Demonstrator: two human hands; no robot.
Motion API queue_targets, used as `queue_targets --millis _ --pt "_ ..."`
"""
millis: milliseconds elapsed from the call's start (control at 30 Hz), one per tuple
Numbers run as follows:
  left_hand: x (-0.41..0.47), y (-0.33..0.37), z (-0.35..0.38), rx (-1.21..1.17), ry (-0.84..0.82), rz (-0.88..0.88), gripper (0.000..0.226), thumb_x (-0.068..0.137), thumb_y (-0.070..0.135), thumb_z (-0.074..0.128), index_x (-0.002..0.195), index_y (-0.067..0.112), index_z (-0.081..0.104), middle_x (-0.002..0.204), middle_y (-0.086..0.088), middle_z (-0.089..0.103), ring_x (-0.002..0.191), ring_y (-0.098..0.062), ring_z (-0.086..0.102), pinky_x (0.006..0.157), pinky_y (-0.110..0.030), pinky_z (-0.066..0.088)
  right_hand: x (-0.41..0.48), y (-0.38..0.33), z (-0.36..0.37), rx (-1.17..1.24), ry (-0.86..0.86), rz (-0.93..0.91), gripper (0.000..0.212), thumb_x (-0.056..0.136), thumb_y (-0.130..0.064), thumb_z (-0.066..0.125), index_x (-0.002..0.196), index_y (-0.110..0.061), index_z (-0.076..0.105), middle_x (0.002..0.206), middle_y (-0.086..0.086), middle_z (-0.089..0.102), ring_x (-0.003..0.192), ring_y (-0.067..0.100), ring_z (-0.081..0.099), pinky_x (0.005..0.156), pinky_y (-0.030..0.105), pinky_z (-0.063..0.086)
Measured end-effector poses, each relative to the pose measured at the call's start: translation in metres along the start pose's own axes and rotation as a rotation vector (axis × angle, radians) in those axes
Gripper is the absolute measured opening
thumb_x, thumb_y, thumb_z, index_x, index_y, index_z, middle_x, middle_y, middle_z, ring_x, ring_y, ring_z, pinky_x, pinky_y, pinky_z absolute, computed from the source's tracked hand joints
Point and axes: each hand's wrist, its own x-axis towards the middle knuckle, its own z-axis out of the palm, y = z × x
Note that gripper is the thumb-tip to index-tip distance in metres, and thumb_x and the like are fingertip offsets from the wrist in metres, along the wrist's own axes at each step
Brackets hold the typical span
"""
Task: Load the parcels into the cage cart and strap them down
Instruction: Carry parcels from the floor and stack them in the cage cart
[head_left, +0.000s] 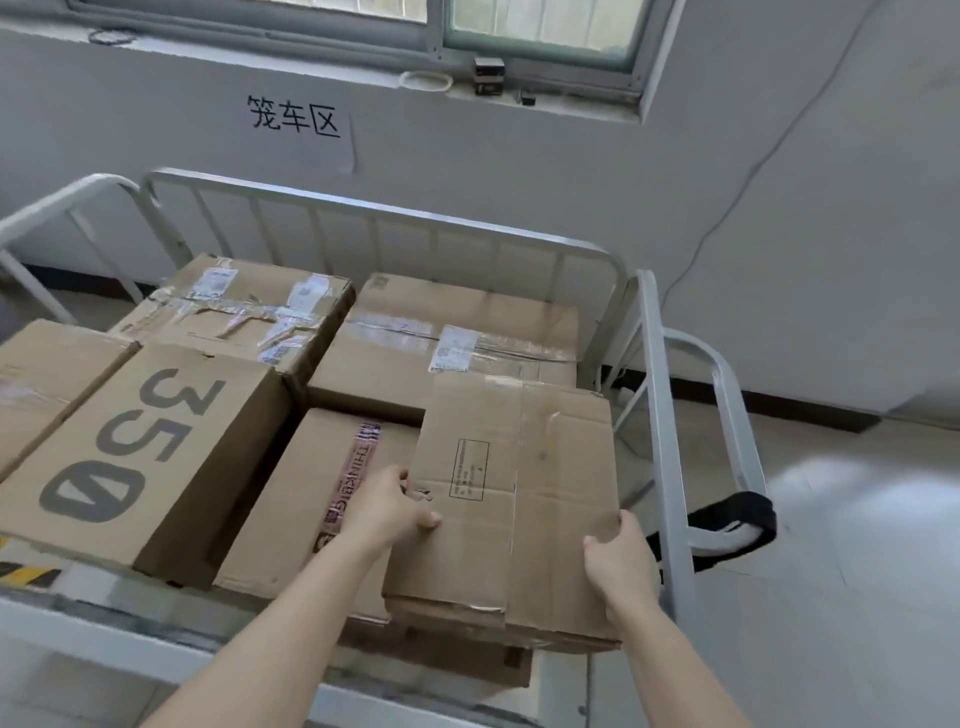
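Note:
A flat brown cardboard parcel (519, 493) lies at the front right of the white cage cart (395, 213), on top of other boxes. My left hand (389, 501) grips its left edge, thumb on top. On the parcel's right front edge my right hand (621, 558) holds it, fingers curled over the side. Several other cardboard parcels fill the cart: one marked 350 (140, 452), one with pink tape (322, 499), and two taped boxes at the back (244, 312) (457, 332). A black strap (737, 519) hangs on the cart's right rail.
The cart's right side rail (662, 415) stands close to the parcel's right edge. A white wall with a paper sign (296, 119) and a window is behind the cart. Light grey floor (857, 571) lies to the right.

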Motion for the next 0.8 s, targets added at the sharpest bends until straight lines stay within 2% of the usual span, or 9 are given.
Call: queue_targets --millis 133,267,500,667,733,800 --pt "0.016 0.014 0.005 0.160 -0.052 0.077 0.043 0.067 0.027 0.085 0.102 0.027 0.061 0.094 0.012 0.066 0.094 -0.014 0.063 0.087 -0.030 0.051 0.016 0.013 0.002 -0.028 -0.002 0.078 0.054 0.095 -0.018 0.053 0.147 -0.015 0.037 0.137 0.008 0.055 0.121 0.032 0.054 0.095 0.039 0.046" --pt "0.033 0.024 0.010 0.283 -0.111 0.107 0.045 0.069 0.032 0.083 0.108 0.024 0.063 0.104 0.007 0.068 0.097 -0.015 0.063 0.085 -0.031 0.052 0.015 0.018 0.006 -0.010 0.037 0.152 0.050 0.095 -0.017 0.052 0.144 -0.015 0.040 0.132 0.010 0.058 0.116 0.033 0.055 0.090 0.039 0.048" --pt "0.058 -0.005 0.027 0.274 -0.195 0.012 0.044 0.074 0.027 0.081 0.111 0.017 0.059 0.106 0.002 0.065 0.098 -0.018 0.061 0.090 -0.037 0.053 0.027 0.015 0.031 0.002 0.040 0.179 0.048 0.092 -0.010 0.050 0.139 -0.019 0.045 0.125 0.009 0.061 0.101 0.029 0.057 0.081 0.035 0.049" --pt "0.076 -0.031 0.051 0.217 -0.239 -0.087 0.042 0.077 0.027 0.079 0.109 0.014 0.055 0.112 -0.004 0.063 0.103 -0.023 0.060 0.090 -0.037 0.051 0.050 0.026 0.057 -0.047 -0.014 0.188 0.057 0.091 -0.009 0.050 0.145 -0.022 0.038 0.129 0.005 0.060 0.110 0.029 0.058 0.082 0.033 0.048" --pt "0.084 -0.039 0.062 0.227 -0.227 -0.114 0.051 0.075 0.031 0.081 0.114 0.012 0.054 0.117 -0.006 0.060 0.106 -0.024 0.058 0.092 -0.038 0.050 0.059 0.035 0.066 -0.079 -0.038 0.208 0.059 0.093 -0.012 0.051 0.148 -0.024 0.034 0.135 0.004 0.057 0.115 0.028 0.056 0.084 0.033 0.046" --pt "0.091 -0.044 0.074 0.319 -0.192 -0.122 0.063 0.073 0.039 0.082 0.121 0.011 0.053 0.125 -0.008 0.051 0.115 -0.026 0.053 0.100 -0.039 0.045 0.069 0.045 0.076 -0.100 -0.064 0.237 0.061 0.094 -0.015 0.052 0.150 -0.023 0.030 0.140 0.004 0.054 0.120 0.028 0.055 0.084 0.032 0.045"
